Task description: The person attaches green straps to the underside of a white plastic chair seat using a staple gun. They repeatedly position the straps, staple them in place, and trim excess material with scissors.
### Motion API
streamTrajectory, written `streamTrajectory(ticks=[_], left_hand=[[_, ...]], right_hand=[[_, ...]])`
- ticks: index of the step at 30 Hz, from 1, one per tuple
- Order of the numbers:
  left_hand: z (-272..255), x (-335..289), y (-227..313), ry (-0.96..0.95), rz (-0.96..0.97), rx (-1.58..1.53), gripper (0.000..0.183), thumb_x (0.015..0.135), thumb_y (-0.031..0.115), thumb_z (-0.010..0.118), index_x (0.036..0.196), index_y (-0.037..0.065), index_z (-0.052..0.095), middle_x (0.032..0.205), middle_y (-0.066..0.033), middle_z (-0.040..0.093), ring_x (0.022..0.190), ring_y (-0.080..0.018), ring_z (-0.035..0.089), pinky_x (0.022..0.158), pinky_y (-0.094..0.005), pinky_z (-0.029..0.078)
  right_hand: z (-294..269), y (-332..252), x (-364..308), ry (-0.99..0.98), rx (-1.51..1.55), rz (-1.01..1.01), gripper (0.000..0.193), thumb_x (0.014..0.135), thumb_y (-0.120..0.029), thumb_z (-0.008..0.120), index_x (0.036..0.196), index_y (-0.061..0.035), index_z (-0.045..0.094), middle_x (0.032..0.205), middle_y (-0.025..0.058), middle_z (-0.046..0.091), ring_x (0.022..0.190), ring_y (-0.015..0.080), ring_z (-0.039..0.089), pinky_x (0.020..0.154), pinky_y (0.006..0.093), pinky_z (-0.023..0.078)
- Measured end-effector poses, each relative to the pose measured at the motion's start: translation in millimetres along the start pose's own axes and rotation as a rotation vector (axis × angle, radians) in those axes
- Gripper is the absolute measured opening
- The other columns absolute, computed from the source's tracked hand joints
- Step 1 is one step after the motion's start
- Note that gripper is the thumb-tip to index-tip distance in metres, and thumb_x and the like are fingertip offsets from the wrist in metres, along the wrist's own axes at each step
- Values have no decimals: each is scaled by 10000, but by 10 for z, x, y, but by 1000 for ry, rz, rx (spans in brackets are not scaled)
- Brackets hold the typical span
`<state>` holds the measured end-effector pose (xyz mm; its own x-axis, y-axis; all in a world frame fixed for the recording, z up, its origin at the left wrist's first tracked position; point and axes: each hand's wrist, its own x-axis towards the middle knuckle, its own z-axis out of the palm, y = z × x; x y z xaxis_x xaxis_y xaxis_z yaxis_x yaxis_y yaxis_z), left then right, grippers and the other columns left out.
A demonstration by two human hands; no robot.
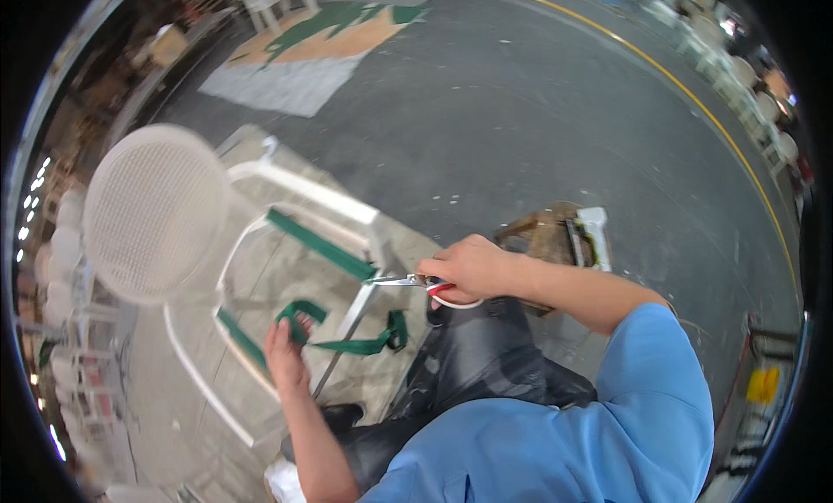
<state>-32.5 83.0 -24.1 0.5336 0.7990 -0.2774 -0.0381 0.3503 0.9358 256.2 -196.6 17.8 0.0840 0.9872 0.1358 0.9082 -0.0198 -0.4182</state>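
Blue cloth shirt (538, 447), right hand (473, 264) gripping metal-bladed scissors (408, 280), left hand (286, 356) gripping curled green strip (357, 346)

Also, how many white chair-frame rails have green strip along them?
2: the upper rail in the picture, ending near the scissors, and the lower-left rail, left of the left hand. Others may be hidden behind that hand.

"How's the floor (521, 130)?"
"Dark grey, a yellow line (638, 45) running from about twelve to three o'clock."
"Furniture?"
"Pale chairs (66, 247) in rows at two and nine o'clock."
"Light?"
"Small white lamps (24, 233), nine o'clock."
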Motion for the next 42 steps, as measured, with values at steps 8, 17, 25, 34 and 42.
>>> streamTrajectory(ticks=[8, 17, 25, 34, 42], left_hand=[[-493, 286, -1120, -170, 51, 1184, 412, 1023, 316, 463, 1094, -58, 621, 1124, -339, 630, 1094, -517, 584, 970, -524, 453], [-241, 153, -1240, -137, -31, 1202, 447, 1059, 354, 412, 1207, -26, 595, 1224, -328, 636, 1184, -482, 589, 1016, -531, 458], [32, -216, -1188, -127, -151, 1162, 417, 1064, 347, 415, 1190, -18, 572, 1152, -318, 665, 1103, -500, 626, 977, -570, 474], [-61, -347, -1048, 60, -169, 921, 375, 1060, 357, 470, 1132, 12, 599, 1045, -245, 707, 993, -420, 674, 883, -520, 509], [99, -384, 829, 121, 284, 102, 280, 1058, 244, 587, 904, 15, 632, 729, 63, 532, 687, -36, 452, 626, -240, 395]], right_hand=[[448, 35, -1687, 435, -43, 1154, 520, 892, -390, 776, 1266, -101, 560, 825, 204, 712, 807, 438, 708, 718, 515, 547], [896, 304, -2155, 257, -220, 1208, 545, 897, -300, 722, 1365, -70, 563, 1194, 250, 640, 1049, 457, 656, 877, 520, 529], [596, 195, -1955, 343, -289, 1037, 546, 896, -266, 735, 1371, -50, 575, 1130, 214, 630, 1062, 425, 642, 891, 487, 522], [51, -589, -218, 470, 401, 493, 92, 928, -63, 699, 995, 0, 705, 822, 76, 696, 743, 140, 655, 701, 281, 519], [544, -1224, 1330, 91, 951, 75, 294, 935, -157, 738, 1185, -14, 676, 1042, 55, 711, 964, 141, 651, 893, 288, 515]])
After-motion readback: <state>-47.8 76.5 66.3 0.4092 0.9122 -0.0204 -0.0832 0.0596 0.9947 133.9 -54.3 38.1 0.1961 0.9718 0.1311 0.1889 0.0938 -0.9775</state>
